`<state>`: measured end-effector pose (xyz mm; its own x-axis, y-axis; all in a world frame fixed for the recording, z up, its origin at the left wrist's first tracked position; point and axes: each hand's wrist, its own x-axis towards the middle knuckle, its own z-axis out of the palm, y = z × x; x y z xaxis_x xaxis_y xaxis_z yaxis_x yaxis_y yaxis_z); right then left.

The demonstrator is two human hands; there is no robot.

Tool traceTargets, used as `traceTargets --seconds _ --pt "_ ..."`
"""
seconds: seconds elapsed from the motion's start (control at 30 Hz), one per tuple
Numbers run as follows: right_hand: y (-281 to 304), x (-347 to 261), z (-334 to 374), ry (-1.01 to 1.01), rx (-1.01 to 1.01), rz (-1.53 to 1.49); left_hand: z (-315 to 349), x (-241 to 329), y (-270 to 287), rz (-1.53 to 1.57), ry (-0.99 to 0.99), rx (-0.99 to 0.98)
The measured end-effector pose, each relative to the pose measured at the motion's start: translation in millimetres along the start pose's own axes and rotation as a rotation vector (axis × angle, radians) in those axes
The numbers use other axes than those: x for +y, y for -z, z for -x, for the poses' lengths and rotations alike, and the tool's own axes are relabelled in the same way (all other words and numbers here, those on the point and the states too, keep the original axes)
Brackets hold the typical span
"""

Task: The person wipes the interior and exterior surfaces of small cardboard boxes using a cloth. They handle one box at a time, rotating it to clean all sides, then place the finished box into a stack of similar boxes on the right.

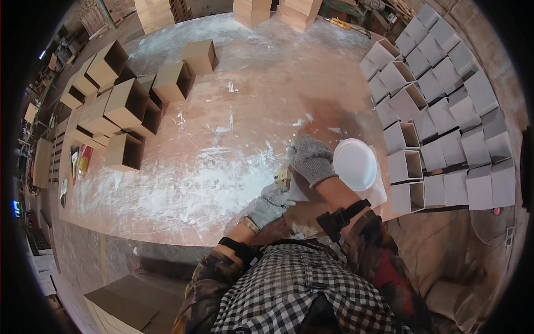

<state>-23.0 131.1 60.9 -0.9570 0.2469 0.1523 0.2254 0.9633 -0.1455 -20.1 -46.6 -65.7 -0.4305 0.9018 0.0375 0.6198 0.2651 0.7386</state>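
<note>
Grey knitted gloves cover both my hands. My right hand (311, 160) is closed, fingers curled, above the far right side of a small box (300, 192); what it grips, if anything, is hidden. The box has a pale grey side and a tan part showing at its left. Nearer my body, my left hand (269, 206) is closed against the box's near left side, fingertips on it. Just right of my right hand stands a round white tub or dish (355, 165), its inside white, on a pale sheet (380, 192).
Plain tan boxes (123, 151) stand in a cluster at the table's left. Rows of pale grey boxes (433, 146) line the right edge. White smears mark the wooden tabletop (250, 83). Stacked tan boxes (253, 14) and yellow-handled tools (340, 23) lie along the far edge.
</note>
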Motion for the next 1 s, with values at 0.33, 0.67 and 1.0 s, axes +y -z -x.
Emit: traceTargets --seconds 0.33,0.67,1.0 --pt "30 -30 120 0.397 0.1 -0.089 -9 15 15 0.014 -0.018 -0.185" --pt "69 8 144 0.093 0.292 -0.418 -12 1 16 0.093 -0.085 -0.088" --pt "65 9 138 -0.005 0.31 -0.394 -49 56 90 1.178 0.477 -0.288"
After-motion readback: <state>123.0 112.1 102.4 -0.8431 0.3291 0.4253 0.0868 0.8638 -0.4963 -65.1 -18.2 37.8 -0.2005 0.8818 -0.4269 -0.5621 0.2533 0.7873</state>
